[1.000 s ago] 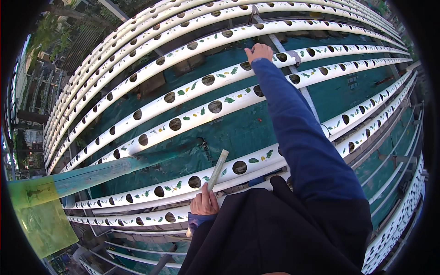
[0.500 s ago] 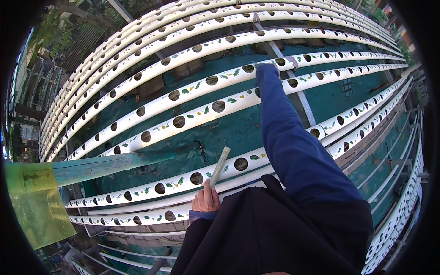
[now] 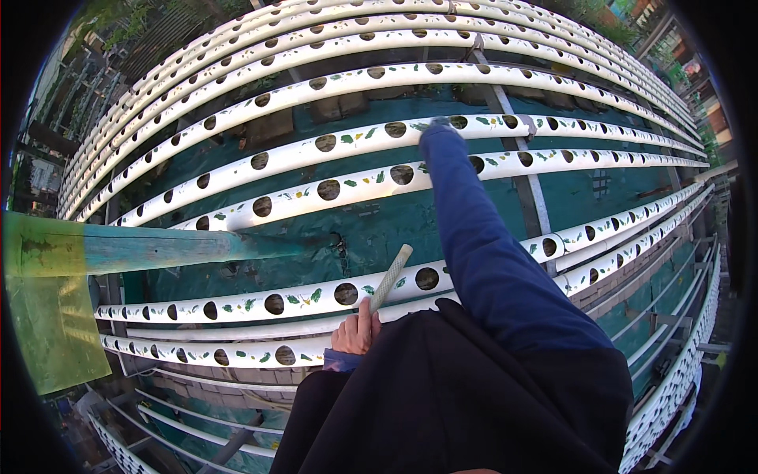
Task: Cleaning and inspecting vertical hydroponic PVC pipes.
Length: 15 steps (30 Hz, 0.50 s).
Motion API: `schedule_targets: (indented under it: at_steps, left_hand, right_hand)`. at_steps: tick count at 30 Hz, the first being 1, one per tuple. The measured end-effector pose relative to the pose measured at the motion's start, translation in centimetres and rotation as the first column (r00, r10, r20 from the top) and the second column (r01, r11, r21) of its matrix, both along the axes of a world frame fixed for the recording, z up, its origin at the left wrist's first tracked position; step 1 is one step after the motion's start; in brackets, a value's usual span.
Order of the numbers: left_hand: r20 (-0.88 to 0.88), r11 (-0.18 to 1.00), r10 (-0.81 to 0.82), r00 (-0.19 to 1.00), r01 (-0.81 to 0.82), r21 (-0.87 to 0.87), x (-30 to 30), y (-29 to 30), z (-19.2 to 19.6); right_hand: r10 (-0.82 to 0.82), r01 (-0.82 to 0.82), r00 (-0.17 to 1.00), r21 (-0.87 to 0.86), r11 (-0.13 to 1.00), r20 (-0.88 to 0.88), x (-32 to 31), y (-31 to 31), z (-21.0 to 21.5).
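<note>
My left hand point(image 3: 357, 332) is closed round a short length of pale braided hose point(image 3: 392, 278), which sticks up at a slant in front of the near white pipe point(image 3: 316, 295). My right arm point(image 3: 482, 229), in a blue sleeve, stretches far forward across a white pipe. At its end my right hand point(image 3: 439, 124) is at a farther white pipe point(image 3: 363, 137), between two of its round holes. Sleeve and blur mostly hide its fingers, and a greyish-green patch shows there that I cannot make out. Painted green leaves and yellow marks decorate the pipes.
More holed white pipes point(image 3: 300, 89) run in rows behind. A blue-green post point(image 3: 174, 246) juts in from the left, beside a yellow-green translucent sheet point(image 3: 55, 332). Metal supports point(image 3: 530, 197) cross beneath the pipes, over dark green sheeting point(image 3: 379, 229).
My right hand has moved left along the farther pipe. My left hand still holds the hose. The whole view has shifted slightly.
</note>
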<state>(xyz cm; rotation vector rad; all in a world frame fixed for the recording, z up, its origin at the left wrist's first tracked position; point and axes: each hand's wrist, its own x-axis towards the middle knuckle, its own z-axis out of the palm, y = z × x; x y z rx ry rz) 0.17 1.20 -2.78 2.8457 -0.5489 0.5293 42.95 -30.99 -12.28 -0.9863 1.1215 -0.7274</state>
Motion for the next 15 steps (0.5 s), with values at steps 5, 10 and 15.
schedule_targets:
  at_steps: [5,10,15]
  left_hand:
    - [0.007,0.998,0.057,0.998,-0.057,0.001,-0.6,0.4,0.2]
    - [-0.066,0.997,0.067,0.996,-0.070,-0.043,-0.3,-0.2,1.3]
    - [0.041,1.000,0.027,0.999,-0.027,0.002,0.1,-0.2,1.0]
  right_hand:
    - [0.053,-0.050,0.988,-0.020,0.999,0.148,-3.8,9.1,-2.0]
    - [0.204,-0.133,0.958,-0.323,0.937,0.199,-7.2,3.2,2.4]
    - [0.389,-0.390,0.863,-0.915,0.106,-0.322,-10.1,1.4,9.4]
